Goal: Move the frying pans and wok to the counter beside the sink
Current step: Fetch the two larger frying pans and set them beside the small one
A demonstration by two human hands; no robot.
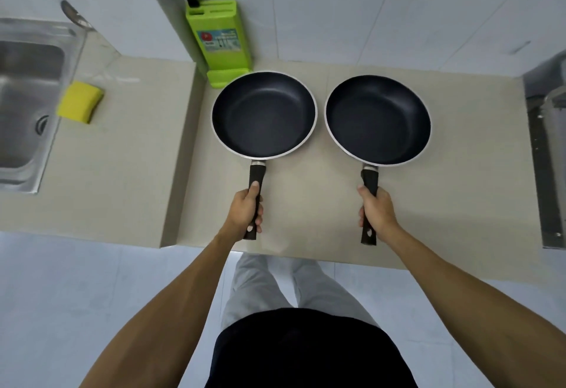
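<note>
Left hand (245,213) grip wrapped on left pan (264,115) handle, right hand (377,214) likewise holding right pan (378,119), both dark nonstick

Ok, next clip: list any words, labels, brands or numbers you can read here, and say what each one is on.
Nothing can be quoted.
Green knife block: its sticker shows a red round mark and small print, too blurred to read.
Frying pans, in the left hand and the right hand: no visible markings.
Yellow sponge, sink: no text.
</note>
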